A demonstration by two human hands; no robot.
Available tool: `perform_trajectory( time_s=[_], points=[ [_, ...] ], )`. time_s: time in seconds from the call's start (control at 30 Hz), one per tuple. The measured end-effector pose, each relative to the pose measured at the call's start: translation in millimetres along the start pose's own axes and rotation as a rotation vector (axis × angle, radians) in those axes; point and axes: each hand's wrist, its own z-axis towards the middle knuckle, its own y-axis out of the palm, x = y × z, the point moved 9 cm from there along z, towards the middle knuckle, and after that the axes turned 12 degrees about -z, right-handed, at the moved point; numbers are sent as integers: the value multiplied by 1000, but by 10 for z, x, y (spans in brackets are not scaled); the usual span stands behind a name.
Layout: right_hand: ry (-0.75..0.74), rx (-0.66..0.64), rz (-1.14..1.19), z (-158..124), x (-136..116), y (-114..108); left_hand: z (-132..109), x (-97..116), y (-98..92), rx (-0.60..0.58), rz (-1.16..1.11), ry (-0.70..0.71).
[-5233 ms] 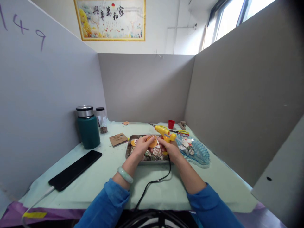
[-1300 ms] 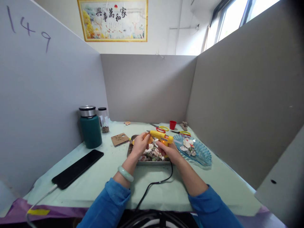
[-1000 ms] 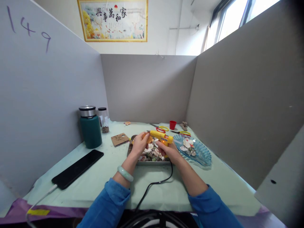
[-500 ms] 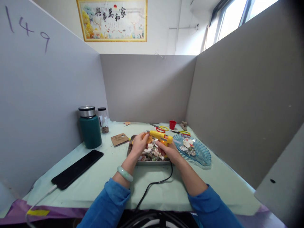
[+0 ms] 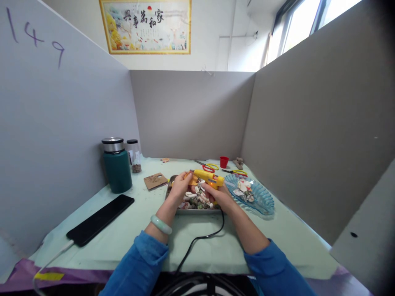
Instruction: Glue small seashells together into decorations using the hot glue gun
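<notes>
My right hand [image 5: 218,195] is wrapped round the handle of a yellow hot glue gun [image 5: 207,176], whose nozzle points left. A black cord runs from its handle toward me. My left hand [image 5: 181,186] pinches a small orange piece [image 5: 194,181] right at the nozzle tip; its exact kind is too small to make out. Both hands are above a metal tray [image 5: 199,212] full of mixed shells and small dried bits [image 5: 200,198].
A blue glass dish [image 5: 262,199] with shell pieces stands right of the tray. Behind are scissors [image 5: 210,167], another pair [image 5: 236,172] and a red cup [image 5: 224,162]. Left are brown card [image 5: 155,181], a green flask [image 5: 117,170], a jar [image 5: 133,156] and a phone [image 5: 100,220].
My left hand and wrist have shifted very slightly left. The glue gun and my right hand stay almost where they were.
</notes>
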Motion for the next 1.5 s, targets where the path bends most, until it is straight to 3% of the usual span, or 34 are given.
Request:
perform_trajectory(
  time_s=[0.57, 0.93, 1.5],
  points=[
    [-2, -52, -37, -50, -108, 28, 16, 45, -44, 45, 114, 61],
    [-6, -41, -9, -22, -59, 30, 11, 93, -22, 21, 339, 118],
    [2, -55, 15, -23, -49, 37, -5, 93, -32, 46, 235, 80]
  ],
)
